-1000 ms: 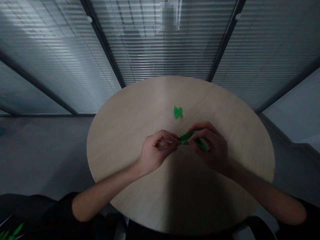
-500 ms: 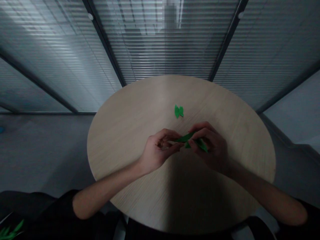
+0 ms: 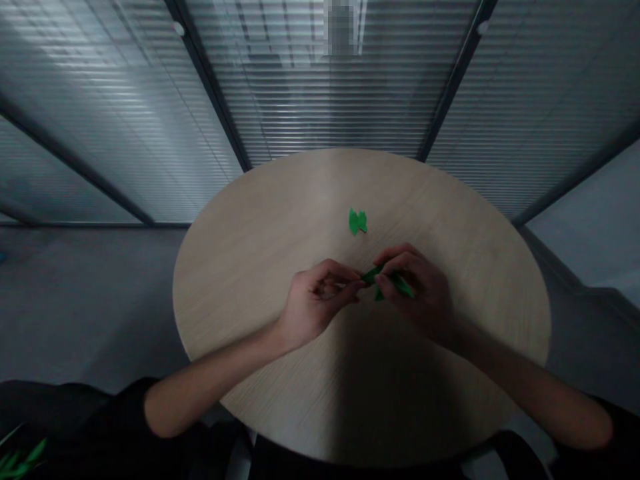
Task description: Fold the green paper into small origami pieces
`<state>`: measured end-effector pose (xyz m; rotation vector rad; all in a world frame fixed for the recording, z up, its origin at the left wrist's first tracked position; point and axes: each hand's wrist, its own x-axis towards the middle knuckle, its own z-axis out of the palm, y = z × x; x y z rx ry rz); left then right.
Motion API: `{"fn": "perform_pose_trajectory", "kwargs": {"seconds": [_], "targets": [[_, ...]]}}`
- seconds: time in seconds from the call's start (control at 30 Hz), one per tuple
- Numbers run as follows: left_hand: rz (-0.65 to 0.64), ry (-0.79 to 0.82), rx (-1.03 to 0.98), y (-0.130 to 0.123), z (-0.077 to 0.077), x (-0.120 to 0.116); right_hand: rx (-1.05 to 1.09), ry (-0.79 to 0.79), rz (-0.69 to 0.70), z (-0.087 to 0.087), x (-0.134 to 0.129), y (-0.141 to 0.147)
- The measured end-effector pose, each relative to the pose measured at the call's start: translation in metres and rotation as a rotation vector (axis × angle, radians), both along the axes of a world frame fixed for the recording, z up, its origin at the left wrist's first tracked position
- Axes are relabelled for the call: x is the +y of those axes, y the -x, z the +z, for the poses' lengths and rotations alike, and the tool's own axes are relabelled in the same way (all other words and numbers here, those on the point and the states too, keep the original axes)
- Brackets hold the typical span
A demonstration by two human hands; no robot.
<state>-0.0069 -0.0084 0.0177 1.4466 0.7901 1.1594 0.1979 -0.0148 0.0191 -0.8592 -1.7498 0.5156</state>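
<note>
- Left hand (image 3: 313, 307), middle of frame: thumb and fingertips pinched on left tip of held piece.
- Right hand (image 3: 420, 293), right of center: fingers curled around same piece, thumb and index pinching it near its middle; right part shows under the fingers.
- Held piece (image 3: 401, 285): green, thin, center of frame, between both hands, above the counter (image 3: 250, 247). Looks like paper, folded or bent; fingers cover much of it, dim light, full outline can't be told.
- Loose piece (image 3: 355, 221): green, two-lobed, notched between lobes, lying upper center of the counter, just beyond the hands. Neither hand touches it.
- Done, as far as shown: loose piece is out of hand and has a clear two-lobed shape; reads as finished or set aside, my judgement.
- Left: held piece is mid-handling, both hands on it, not laid down. Can't tell how many folds it has or whether its shape is complete.
- The two pieces are apart, not joined. Whether they belong together, can't tell.
- Rest: blinds (image 3: 300, 113) across top of frame, plant (image 3: 33, 457) lower left corner, shadow over lower center of the counter.
</note>
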Motion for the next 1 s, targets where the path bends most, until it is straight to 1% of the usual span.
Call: {"fn": "perform_pose_trajectory", "kwargs": {"seconds": [0.1, 0.2, 0.4, 0.53, 0.77, 1.0], "targets": [[-0.012, 0.034, -0.018, -0.0020, 0.0032, 0.0012, 0.002, 0.003, 0.001, 0.0004, 0.0003, -0.0004], [-0.046, 0.091, -0.018, -0.0035, 0.0055, 0.0029, -0.017, -0.038, 0.005, 0.0016, 0.0003, -0.0012], [-0.086, 0.135, 0.015, -0.0035, 0.0056, 0.0040, -0.042, -0.081, 0.001, 0.0033, -0.0008, -0.0016], [-0.083, 0.128, -0.003, -0.0036, 0.0053, 0.0033, -0.042, -0.052, 0.005, 0.0040, -0.0019, -0.0005], [-0.082, 0.131, 0.041, -0.0035, 0.0028, 0.0019, -0.013, 0.041, -0.025, -0.0001, -0.0020, 0.0002], [-0.117, 0.137, 0.028, -0.0051, 0.0038, 0.0021, 0.008, 0.044, -0.032, -0.0017, -0.0020, -0.0002]]}}
